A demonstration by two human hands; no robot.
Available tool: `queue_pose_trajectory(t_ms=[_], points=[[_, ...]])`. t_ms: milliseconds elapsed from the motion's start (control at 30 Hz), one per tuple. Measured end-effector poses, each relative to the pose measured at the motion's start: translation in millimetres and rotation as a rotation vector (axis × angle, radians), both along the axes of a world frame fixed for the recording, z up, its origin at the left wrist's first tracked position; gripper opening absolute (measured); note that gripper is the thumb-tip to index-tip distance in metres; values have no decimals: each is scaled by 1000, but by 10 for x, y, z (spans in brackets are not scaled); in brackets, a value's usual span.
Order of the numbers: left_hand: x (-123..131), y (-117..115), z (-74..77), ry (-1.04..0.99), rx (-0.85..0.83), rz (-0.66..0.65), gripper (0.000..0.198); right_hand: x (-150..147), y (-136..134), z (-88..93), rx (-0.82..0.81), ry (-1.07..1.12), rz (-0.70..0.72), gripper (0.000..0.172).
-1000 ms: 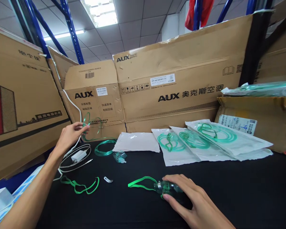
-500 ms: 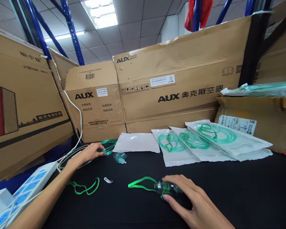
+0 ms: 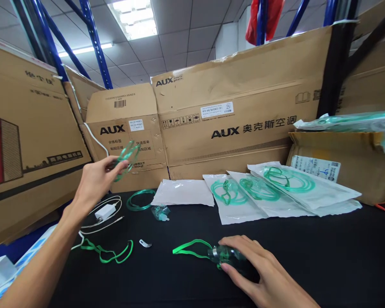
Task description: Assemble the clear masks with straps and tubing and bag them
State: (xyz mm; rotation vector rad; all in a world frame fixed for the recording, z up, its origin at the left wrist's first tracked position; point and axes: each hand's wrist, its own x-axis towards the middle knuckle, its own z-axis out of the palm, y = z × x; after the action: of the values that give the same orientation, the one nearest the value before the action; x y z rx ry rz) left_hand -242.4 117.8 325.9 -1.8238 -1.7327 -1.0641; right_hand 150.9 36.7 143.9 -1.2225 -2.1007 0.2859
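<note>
Raised in front of the left cardboard box, my left hand (image 3: 96,179) is closed on a coil of clear green tubing (image 3: 128,157), slightly blurred. Low on the right, my right hand (image 3: 259,267) curls over a clear green oxygen mask (image 3: 223,254), which has a metal nose clip and rests on the black surface. The mask's green elastic strap (image 3: 189,244) loops out to the left, and its far side is hidden under my fingers. A second tubing coil (image 3: 137,207) lies near a small clear part with a pale teal connector (image 3: 161,213).
Near my left forearm are a green strap (image 3: 115,257), a metal clip (image 3: 145,243), a white adapter with cable (image 3: 105,211) and a power strip (image 3: 41,241). Bagged mask sets (image 3: 231,214) and a white packet (image 3: 183,192) lie at the back, before large cardboard boxes (image 3: 231,154).
My left hand has risen from the table, lifting a tubing coil, while another coil stays behind. The white adapter has come into view. My right hand remains on the mask.
</note>
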Motion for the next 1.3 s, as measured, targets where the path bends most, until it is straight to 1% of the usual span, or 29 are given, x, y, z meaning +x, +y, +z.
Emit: queue_pose_trajectory(t_ms=[67,133,200,233,267,300,333,400,467,500,567,600,633,700,733,800,867,900,933,967,1000,1067,1133,1200,1300], points=[[270,-159,-75,45,25,-87,42,144,5,31,-49,-41,25,35],[583,-323,-255,112,5,-218,36,323,0,105,-96,-62,26,36],[915,-502,-525,185,-41,-369,25,501,-2,201,-129,-79,27,38],[1071,-592,-681,242,-92,-480,19,578,2,245,-143,-95,28,39],[1208,-679,-843,344,-177,-621,19,646,11,282,-149,-111,30,40],[1317,-755,-1001,419,-257,-713,16,702,25,309,-148,-127,32,42],[1392,-818,-1149,443,-319,-762,9,748,41,325,-141,-140,36,44],[1432,-900,-1392,371,-387,-815,6,811,72,337,-128,-157,40,46],[1350,-937,-1545,265,-403,-830,9,841,83,346,-129,-174,40,48],[1284,-949,-1588,222,-398,-824,16,844,81,361,-134,-184,36,50],[1148,-983,-1618,170,-372,-808,26,824,70,420,-122,-194,19,57],[1093,-1008,-1612,157,-349,-804,26,797,68,462,-96,-188,6,59],[1055,-1038,-1598,153,-321,-811,24,756,72,510,-62,-176,-5,58],[1034,-1101,-1560,180,-294,-845,20,625,102,612,15,-152,15,50],[1048,-1126,-1545,206,-291,-862,21,533,129,661,39,-155,56,44],[1108,-1152,-1542,268,-290,-876,25,304,202,748,41,-207,191,33],[1176,-1143,-1581,311,-266,-863,28,41,288,816,44,-282,320,25],[1202,-1130,-1611,322,-245,-851,28,-89,332,841,80,-334,412,23],[1220,-1115,-1642,332,-241,-837,29,-211,374,861,91,-422,523,25],[1229,-1101,-1669,342,-244,-831,29,-320,413,875,86,-456,603,27],[1230,-1089,-1687,352,-252,-825,31,-413,447,882,86,-480,654,28],[1216,-1075,-1686,379,-276,-822,33,-548,501,881,88,-520,721,28],[1199,-1065,-1643,408,-314,-818,33,-622,539,870,96,-560,760,26],[1191,-1044,-1589,428,-338,-811,30,-655,569,864,107,-604,788,21],[1201,-976,-1553,429,-295,-811,20,-671,618,884,132,-685,816,20]])
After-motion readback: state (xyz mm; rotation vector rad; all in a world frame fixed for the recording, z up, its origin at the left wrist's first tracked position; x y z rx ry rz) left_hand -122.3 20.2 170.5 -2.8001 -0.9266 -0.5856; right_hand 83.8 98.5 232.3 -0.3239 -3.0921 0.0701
